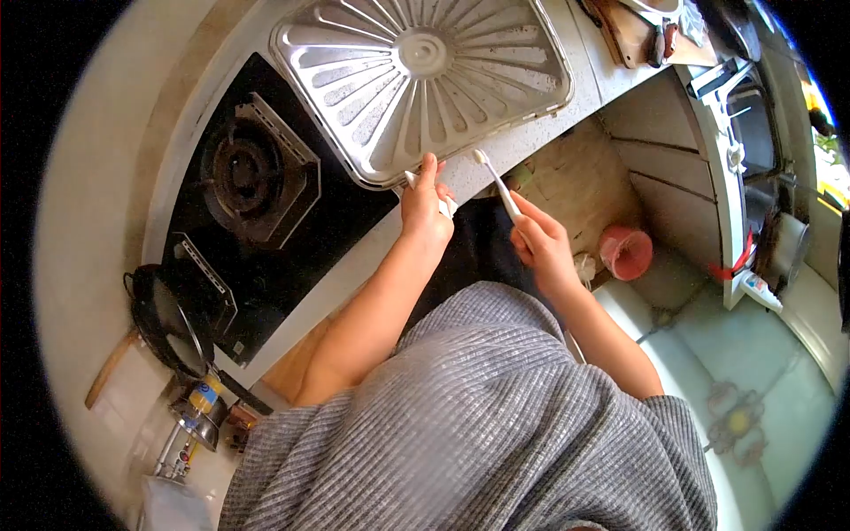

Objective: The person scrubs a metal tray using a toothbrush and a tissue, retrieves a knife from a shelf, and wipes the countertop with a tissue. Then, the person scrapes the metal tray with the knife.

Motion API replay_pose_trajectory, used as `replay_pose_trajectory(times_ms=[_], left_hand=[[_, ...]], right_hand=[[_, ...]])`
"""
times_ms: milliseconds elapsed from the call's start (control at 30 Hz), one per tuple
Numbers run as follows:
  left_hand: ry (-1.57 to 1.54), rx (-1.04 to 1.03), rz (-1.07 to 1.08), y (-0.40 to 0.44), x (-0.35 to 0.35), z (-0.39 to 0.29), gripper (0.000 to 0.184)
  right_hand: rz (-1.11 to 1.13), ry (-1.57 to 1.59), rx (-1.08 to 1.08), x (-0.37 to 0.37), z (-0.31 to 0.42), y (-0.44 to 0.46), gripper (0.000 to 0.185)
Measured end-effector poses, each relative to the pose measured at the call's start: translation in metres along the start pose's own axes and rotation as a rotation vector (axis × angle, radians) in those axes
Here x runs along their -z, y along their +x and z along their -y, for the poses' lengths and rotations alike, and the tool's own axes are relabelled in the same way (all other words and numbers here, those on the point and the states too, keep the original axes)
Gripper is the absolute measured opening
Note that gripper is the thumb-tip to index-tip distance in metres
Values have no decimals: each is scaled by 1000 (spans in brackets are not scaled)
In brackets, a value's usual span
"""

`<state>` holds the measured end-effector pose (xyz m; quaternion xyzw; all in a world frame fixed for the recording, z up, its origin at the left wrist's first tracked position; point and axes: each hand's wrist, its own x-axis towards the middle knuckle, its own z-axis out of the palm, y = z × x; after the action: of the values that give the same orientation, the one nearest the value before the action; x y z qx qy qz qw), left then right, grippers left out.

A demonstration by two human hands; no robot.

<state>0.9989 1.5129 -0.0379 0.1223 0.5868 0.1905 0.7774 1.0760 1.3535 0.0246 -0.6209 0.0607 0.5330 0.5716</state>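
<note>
A rectangular metal range hood filter [381,115], with ribs and slots fanning out from a round centre, is tilted over the counter and the stove's edge. Dark grime specks its slots. My left hand [428,205] is closed at its near edge, thumb on top, with a folded white cloth or paper [447,208] also in the fingers. In my right hand [540,234] is a white toothbrush [498,183], its bristle head raised just off the filter's near edge, apart from it.
A black gas stove [310,257] with a burner [243,164] lies to the left, a black pan [164,314] beyond it. A cutting board [627,40] rests at the upper right. On the floor stands a pink bucket [626,252], near the cabinets [660,133].
</note>
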Motion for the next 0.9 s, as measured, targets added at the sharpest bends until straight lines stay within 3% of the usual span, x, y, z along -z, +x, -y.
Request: replay_pose_trajectory(times_ms=[67, 100, 300, 433, 467, 667, 767, 900], left_hand=[[4, -2, 13, 6, 4, 4, 32], [6, -5, 19, 7, 6, 5, 33], [1, -97, -53, 6, 1, 8, 30], [9, -83, -40, 5, 3, 4, 29], [4, -81, -37, 6, 4, 5, 28], [-30, -33, -58, 4, 3, 9, 26], [-43, -27, -68, 5, 2, 12, 25], [-40, -9, -58, 12, 8, 14, 25]], right_hand=[[-95, -191, -10, 5, 11, -12, 39], [-102, -316, 83, 6, 14, -18, 39], [-197, -1066, 844, -15, 33, 10, 37], [-157, -1498, 943, -25, 30, 30, 34], [-196, -1580, 887, -26, 32, 34, 34], [-148, -1575, 919, -17, 29, 38, 34], [-226, -1542, 851, -14, 37, 43, 37], [-99, -1528, 885, -25, 25, 30, 36]])
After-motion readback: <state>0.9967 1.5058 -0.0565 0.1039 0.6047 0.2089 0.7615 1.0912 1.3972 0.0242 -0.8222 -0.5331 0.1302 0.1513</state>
